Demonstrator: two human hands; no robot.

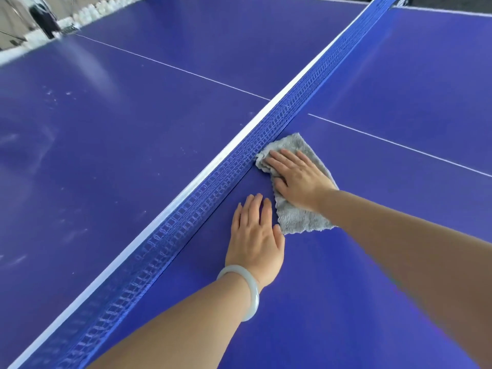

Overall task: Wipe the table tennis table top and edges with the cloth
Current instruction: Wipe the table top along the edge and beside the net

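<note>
- The blue table tennis table top (106,155) left of the net carries pale smudges and scattered light specks.
- The blue mesh net (213,182) with a white top band runs diagonally from lower left to upper right.
- The left hand (255,235) lies flat on the bare surface just right of the net. Its fingers are straight and close together, pointing towards the net, and they grasp nothing. The thumb tip sits against the cloth's lower edge. A pale bangle (247,288) circles the wrist.
- The cloth (298,217) is grey and fluffy, with wavy edges. It is spread in a rumpled, roughly triangular shape on the table right of the net, its bunched upper left edge touching the net's base.
- The right hand (298,177) presses palm down on the cloth. Its fingers are extended and slightly spread, not curled round the fabric, with the fingertips close to the net.
- A thin white line (399,145) crosses the table beyond the cloth.
</note>
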